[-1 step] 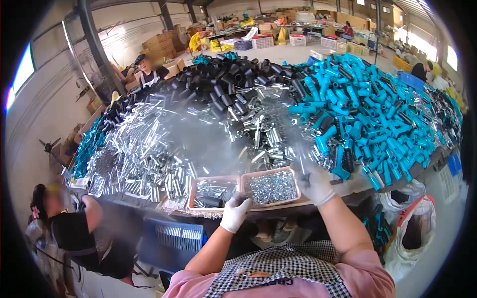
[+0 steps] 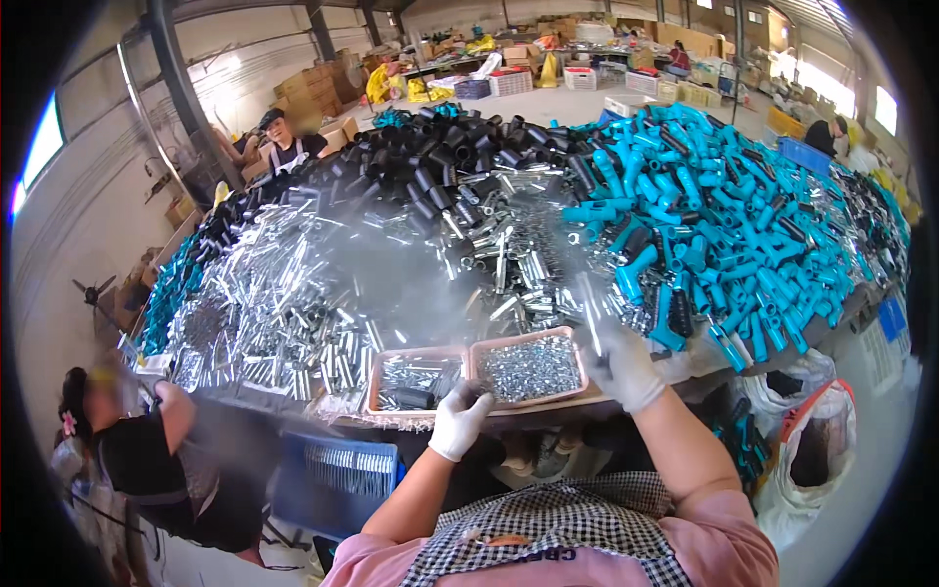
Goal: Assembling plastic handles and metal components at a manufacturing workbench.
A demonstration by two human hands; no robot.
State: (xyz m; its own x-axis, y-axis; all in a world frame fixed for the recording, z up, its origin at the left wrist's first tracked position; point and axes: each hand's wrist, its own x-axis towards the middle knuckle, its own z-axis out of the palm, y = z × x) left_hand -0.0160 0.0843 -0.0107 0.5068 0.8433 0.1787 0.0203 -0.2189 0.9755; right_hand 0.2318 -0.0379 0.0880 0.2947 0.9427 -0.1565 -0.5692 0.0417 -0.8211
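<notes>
My left hand (image 2: 462,419), in a white glove with dark fingertips, is closed at the front edge of two shallow pink trays. Anything in its fingers is too small or hidden to make out. My right hand (image 2: 626,367), gloved too, is closed on a shiny metal tube (image 2: 591,305) that points up and away from me. The left tray (image 2: 373,386) contains thin metal pieces and a black sleeve (image 2: 413,397). Small silvery parts (image 2: 528,370) fill the right tray (image 2: 584,364). Beyond my right hand lie teal plastic handles (image 2: 668,323).
Heaped on the table are metal tubes (image 2: 284,264), black sleeves (image 2: 440,152) and more teal handles. A co-worker (image 2: 147,450) is at the left beside a blue crate (image 2: 337,479); another (image 2: 289,142) is across the heap. White sacks (image 2: 817,460) stand low at the right.
The metal tube in my right hand shows more sharply now, and that hand has shifted very slightly. My left hand stays nearly in place.
</notes>
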